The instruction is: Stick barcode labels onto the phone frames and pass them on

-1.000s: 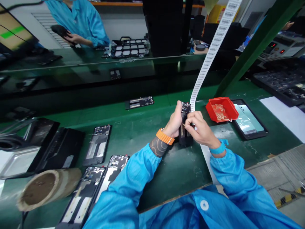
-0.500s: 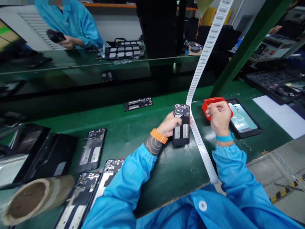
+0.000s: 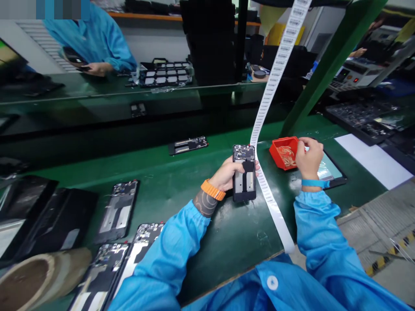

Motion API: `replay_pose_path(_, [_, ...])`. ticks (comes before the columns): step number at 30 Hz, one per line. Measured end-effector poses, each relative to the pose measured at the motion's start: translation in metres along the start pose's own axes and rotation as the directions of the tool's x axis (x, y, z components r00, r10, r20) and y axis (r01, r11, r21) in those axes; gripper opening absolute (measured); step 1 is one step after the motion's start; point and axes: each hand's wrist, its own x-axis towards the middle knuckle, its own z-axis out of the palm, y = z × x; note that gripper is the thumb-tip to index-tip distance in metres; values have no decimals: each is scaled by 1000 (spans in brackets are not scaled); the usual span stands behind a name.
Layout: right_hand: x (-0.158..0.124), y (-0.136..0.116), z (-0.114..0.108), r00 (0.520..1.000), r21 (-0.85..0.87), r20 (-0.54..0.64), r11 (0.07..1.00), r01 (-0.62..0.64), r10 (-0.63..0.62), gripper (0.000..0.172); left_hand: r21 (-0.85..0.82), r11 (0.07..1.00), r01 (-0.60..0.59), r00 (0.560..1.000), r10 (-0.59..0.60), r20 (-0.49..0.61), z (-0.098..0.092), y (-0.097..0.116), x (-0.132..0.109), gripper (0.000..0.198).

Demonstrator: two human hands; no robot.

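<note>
My left hand [image 3: 227, 173] grips an opened phone frame [image 3: 244, 178], holding it upright on its lower end on the green mat [image 3: 181, 190]. My right hand [image 3: 309, 157] is at the right edge of a small red bin [image 3: 282, 152] of thin pale parts, fingers curled in a pinch; I cannot make out what they hold. A long white strip of labels [image 3: 266, 108] hangs down between my hands and runs to the table's front edge.
Several more phone frames [image 3: 118, 211] lie at the left and one [image 3: 188, 144] further back. A cardboard roll [image 3: 39, 276] lies at bottom left. A dark tray with a screen [image 3: 329, 172] sits behind the bin. A person in blue works across the bench.
My right hand let go of the phone frame and moved right to the red bin. The left hand turned the frame to face me and kept hold.
</note>
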Motion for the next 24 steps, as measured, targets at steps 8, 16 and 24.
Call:
replay_pose_path(8, [-69, -93, 13, 625, 591, 746, 664, -459, -232, 63, 45, 998, -48, 999, 49, -16, 3, -1, -1, 35])
replay_pose_path(16, [-68, -94, 24, 668, 596, 742, 514, -617, -59, 43, 149, 988, -36, 999, 35, 13, -1, -6, 0, 55])
replay_pose_path(24, [-75, -86, 25, 767, 550, 642, 701, -455, -6, 37, 251, 965, -73, 992, 98, -86, 5, -16, 5, 17])
